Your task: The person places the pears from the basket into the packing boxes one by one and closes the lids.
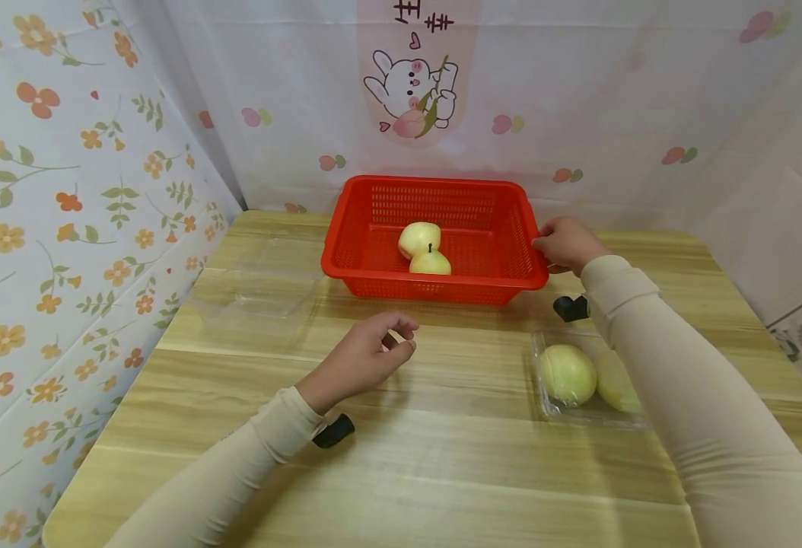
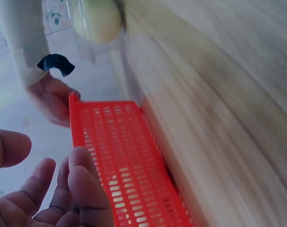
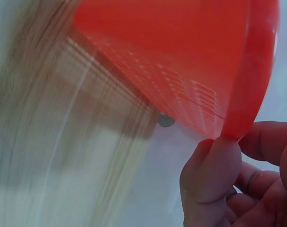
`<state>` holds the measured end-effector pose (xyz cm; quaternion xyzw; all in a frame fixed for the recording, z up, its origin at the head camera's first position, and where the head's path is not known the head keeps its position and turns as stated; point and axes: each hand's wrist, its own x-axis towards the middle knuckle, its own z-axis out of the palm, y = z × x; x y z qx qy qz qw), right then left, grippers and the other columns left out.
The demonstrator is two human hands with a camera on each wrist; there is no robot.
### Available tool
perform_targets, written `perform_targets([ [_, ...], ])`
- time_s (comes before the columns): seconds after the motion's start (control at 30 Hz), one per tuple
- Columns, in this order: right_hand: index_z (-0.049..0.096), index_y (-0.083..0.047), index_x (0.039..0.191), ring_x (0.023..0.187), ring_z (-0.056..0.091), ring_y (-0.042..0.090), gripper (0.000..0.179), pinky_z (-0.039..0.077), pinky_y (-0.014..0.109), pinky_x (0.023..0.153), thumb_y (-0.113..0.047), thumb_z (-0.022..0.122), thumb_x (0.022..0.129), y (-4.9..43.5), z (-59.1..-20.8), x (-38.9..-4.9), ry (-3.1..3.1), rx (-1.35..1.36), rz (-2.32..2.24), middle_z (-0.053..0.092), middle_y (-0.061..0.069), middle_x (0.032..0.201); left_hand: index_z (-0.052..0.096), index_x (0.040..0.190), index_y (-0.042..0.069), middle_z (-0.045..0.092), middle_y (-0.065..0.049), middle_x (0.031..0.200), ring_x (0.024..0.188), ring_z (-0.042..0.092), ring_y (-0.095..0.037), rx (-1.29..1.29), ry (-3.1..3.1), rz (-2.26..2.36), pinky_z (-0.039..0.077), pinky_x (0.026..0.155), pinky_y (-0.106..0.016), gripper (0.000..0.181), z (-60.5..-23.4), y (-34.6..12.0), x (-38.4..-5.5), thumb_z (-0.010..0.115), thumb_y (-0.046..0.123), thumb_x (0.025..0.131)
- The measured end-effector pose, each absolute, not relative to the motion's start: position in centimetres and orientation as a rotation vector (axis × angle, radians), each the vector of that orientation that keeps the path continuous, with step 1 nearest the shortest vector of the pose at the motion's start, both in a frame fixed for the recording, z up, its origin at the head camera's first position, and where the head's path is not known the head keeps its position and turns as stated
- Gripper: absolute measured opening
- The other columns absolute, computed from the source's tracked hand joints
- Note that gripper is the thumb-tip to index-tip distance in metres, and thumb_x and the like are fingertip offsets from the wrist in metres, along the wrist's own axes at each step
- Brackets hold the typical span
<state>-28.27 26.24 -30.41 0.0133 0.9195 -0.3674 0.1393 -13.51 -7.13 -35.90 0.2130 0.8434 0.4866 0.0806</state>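
Observation:
A red plastic basket (image 1: 442, 278) with slotted walls stands at the back of the table. Inside it, towards the left of the middle, lie two pale yellow pears (image 1: 420, 239). My right hand (image 1: 568, 245) pinches the basket's right rim, the thumb on one side and a finger on the other, as the right wrist view shows. In front of the basket my left hand (image 1: 367, 356) hovers over the table, fingers loosely bent and holding nothing. The left wrist view has the left fingers (image 2: 89, 189) overlapping the basket's slotted wall (image 2: 120, 142).
A transparent plastic box (image 1: 572, 415) with two yellow-green pears (image 1: 568, 374) sits at the right, partly behind my right sleeve. To the left of the basket is another clear plastic container (image 1: 257, 293). Patterned curtains (image 1: 291, 91) hang behind the wooden table (image 1: 456, 457) and along its left.

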Motion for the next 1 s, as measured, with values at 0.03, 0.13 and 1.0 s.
perform_targets([
  [0.03, 0.050, 0.015, 0.122, 0.083, 0.067, 0.028, 0.033, 0.059, 0.040, 0.070, -0.011, 0.047, 0.102, 26.2, -30.4, -28.3, 2.666, 0.030, -1.044, 0.060, 0.027, 0.108, 0.065, 0.114, 0.011, 0.064, 0.003, 0.102, 0.085, 0.063, -0.016, 0.625, 2.524, 1.450, 0.054, 0.072, -0.033, 0.020, -35.8, -7.3, -13.5, 0.060, 0.014, 0.095],
  [0.13, 0.051, 0.016, 0.120, 0.084, 0.067, 0.031, 0.032, 0.059, 0.042, 0.070, -0.010, 0.047, 0.101, 26.0, -30.3, -28.4, 2.690, 0.013, -0.995, 0.062, 0.028, 0.105, 0.065, 0.115, 0.013, 0.065, 0.003, 0.104, 0.088, 0.063, -0.017, 0.579, 2.535, 1.434, 0.054, 0.072, -0.033, 0.020, -35.6, -8.1, -13.6, 0.061, 0.016, 0.095],
  [1.0, 0.054, 0.015, 0.117, 0.083, 0.067, 0.032, 0.031, 0.059, 0.042, 0.071, -0.012, 0.051, 0.101, 25.7, -30.5, -28.2, 2.742, 0.067, -0.968, 0.061, 0.027, 0.104, 0.061, 0.119, 0.010, 0.066, -0.009, 0.112, 0.097, 0.062, -0.025, 0.393, 2.674, 1.405, 0.053, 0.072, -0.038, 0.022, -33.5, -14.9, -14.7, 0.058, 0.020, 0.099],
])
